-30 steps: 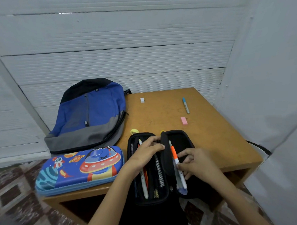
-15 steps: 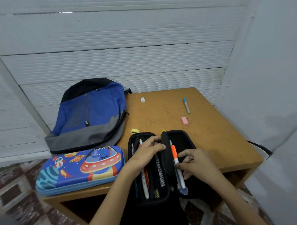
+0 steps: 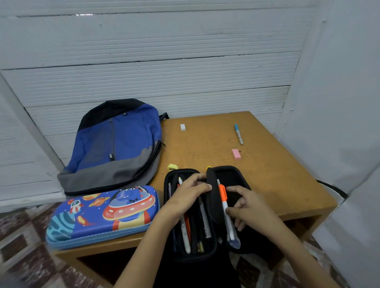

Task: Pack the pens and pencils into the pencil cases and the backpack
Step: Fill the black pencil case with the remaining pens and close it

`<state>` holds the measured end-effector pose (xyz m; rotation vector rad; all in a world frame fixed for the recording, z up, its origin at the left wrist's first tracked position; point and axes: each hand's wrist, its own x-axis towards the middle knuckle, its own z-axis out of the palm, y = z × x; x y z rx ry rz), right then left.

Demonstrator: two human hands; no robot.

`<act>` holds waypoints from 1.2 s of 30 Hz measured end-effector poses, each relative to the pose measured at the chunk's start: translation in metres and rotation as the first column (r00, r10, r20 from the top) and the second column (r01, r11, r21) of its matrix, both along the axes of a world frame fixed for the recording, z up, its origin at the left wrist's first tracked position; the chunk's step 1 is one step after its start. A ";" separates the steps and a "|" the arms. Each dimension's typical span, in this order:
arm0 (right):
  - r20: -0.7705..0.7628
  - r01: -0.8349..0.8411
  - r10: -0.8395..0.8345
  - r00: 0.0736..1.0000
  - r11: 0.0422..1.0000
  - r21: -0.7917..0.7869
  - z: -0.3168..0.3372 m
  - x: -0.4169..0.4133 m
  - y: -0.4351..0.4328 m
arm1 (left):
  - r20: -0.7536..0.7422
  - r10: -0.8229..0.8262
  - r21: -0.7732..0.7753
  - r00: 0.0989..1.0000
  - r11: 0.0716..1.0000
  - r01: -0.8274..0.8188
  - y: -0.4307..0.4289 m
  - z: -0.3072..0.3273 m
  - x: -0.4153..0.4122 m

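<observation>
A black pencil case (image 3: 233,173) lies open at the table's front edge, with several pens in its left half. My left hand (image 3: 187,194) grips the case's black middle flap (image 3: 212,199) near its top. My right hand (image 3: 248,204) holds a white pen with an orange cap (image 3: 225,209) against the right side of that flap. A blue space-print pencil case (image 3: 103,213) lies shut to the left. The blue and grey backpack (image 3: 118,144) lies flat behind it. A blue-capped pen (image 3: 238,134) rests at the far right of the table.
On the wooden table (image 3: 283,179) lie a white eraser (image 3: 183,127), a pink eraser (image 3: 236,154) and a yellow sharpener (image 3: 173,167) just behind the black case. White walls close in at the back and right.
My right hand has slid the orange-capped pen a little lower along the flap. My left hand has kept its hold on the flap.
</observation>
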<state>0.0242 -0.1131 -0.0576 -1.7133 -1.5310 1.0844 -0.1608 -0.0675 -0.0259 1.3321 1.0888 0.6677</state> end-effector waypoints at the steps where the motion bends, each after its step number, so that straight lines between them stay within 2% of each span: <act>1: -0.001 -0.006 0.006 1.000 1.000 0.004 0.000 0.000 0.000 | 0.000 0.001 0.001 1.000 1.000 -0.001 0.000 0.000 0.000; 28: 0.086 -0.025 0.026 0.996 1.000 -0.019 -0.001 -0.002 0.000 | -0.026 0.000 0.009 1.000 1.000 0.000 0.001 -0.001 0.001; 32: 0.044 -0.043 0.045 0.998 0.998 -0.040 0.003 0.000 0.001 | -0.025 -0.004 0.005 1.000 1.000 0.004 0.000 0.000 0.001; 36: -0.110 -0.053 0.040 0.993 0.992 -0.118 0.012 0.004 0.005 | -0.022 -0.004 0.002 1.000 1.000 0.005 0.000 0.001 0.000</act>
